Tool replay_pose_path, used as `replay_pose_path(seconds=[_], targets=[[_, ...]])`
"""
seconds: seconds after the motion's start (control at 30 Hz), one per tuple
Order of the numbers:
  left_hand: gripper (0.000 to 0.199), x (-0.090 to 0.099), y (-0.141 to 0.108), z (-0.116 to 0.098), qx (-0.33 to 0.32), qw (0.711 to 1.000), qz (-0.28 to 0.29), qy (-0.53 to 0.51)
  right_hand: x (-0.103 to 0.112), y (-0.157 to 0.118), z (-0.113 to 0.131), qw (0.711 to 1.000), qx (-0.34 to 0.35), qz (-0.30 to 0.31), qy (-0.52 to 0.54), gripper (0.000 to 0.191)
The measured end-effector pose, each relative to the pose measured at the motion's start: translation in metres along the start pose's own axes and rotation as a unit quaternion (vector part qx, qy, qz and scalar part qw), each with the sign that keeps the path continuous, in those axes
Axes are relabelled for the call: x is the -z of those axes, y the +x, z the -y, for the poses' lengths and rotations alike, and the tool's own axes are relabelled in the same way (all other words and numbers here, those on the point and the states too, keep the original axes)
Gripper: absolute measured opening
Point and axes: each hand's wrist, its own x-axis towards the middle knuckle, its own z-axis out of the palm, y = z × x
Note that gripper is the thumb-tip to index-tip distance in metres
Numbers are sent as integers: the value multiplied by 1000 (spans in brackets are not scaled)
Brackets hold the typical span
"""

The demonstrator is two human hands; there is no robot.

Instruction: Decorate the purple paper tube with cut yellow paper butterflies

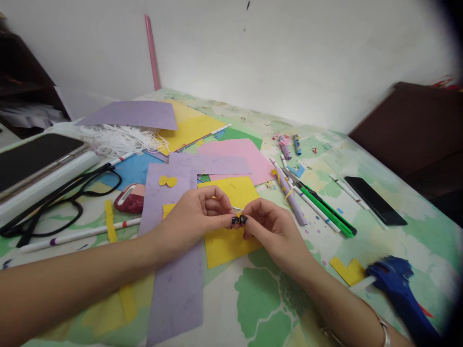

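My left hand (202,212) and my right hand (277,231) meet above a yellow paper square (227,248). Thumb and fingers of both are pinched together, tip to tip. A tiny pale, yellowish piece shows at the fingertips, too small and covered to name. Under my left hand and forearm lies a long purple paper strip (177,308). Two joined yellow paper circles (168,181) rest on the purple paper just beyond my left hand.
Left are black glasses (75,209), a white marker (90,233) and white yarn (123,139). Pink paper (235,152) lies at the back. Right are a rolled purple paper tube (292,200), a green-handled cutting tool (325,209), a phone (376,200) and a blue glue gun (400,289).
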Motion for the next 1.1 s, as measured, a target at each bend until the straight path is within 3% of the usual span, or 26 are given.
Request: replay_pose_path(seconds=[0.4, 0.6, 0.87, 0.93, 1.0, 1.1], targets=[[13, 2, 1, 1, -4, 999, 19, 37, 4, 1, 2, 998, -18, 53, 0, 9], [9, 5, 1, 2, -44, 993, 12, 112, 7, 2, 1, 998, -10, 55, -18, 6], [10, 5, 1, 7, -61, 989, 22, 131, 8, 1, 4, 999, -7, 51, -13, 8], [8, 5, 1, 3, -52, 991, 8, 125, 15, 2, 5, 999, 6, 3, -31, 10], [7, 5, 2, 0, -45, 992, -8, 116, 25, 4, 5, 987, 45, -98, -117, 9], [8, 6, 2, -3, -51, 992, -23, 111, 42, 8, 1, 906, 95, -246, -332, 4]])
